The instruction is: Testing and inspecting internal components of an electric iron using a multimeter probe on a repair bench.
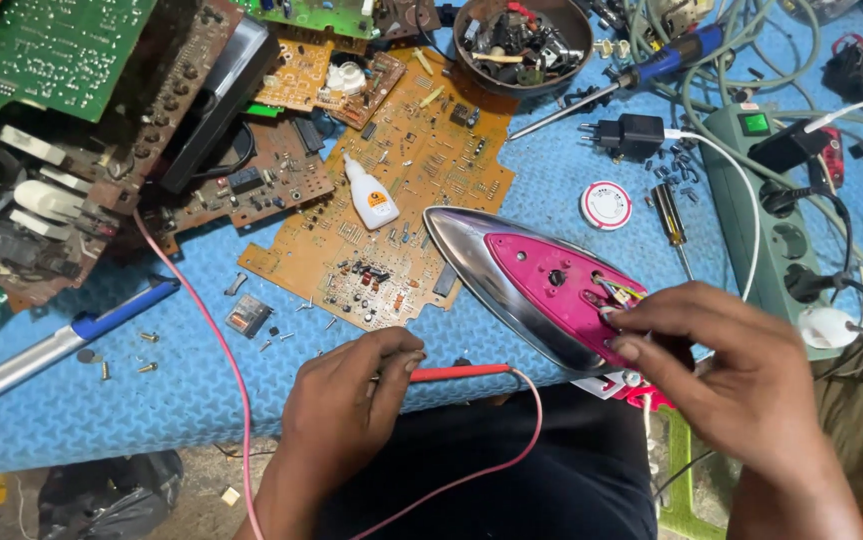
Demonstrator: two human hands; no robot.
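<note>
free: bare blue mat (151,400) front-left | blocked: circuit boards (391,210), iron (541,290), power strip (766,200)

left hand (351,390): knuckles up, fingers curled, fingertips pinched shut near table's front edge
right hand (726,365): palm down, fingers bent, thumb and forefinger tips close together
forearms: both enter from bottom

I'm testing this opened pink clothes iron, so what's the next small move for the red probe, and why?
Probably bring the red test probe, held in the left hand, up to the coloured wires that the right hand pinches on the pink and chrome iron base; its tip is apart from them.
</note>
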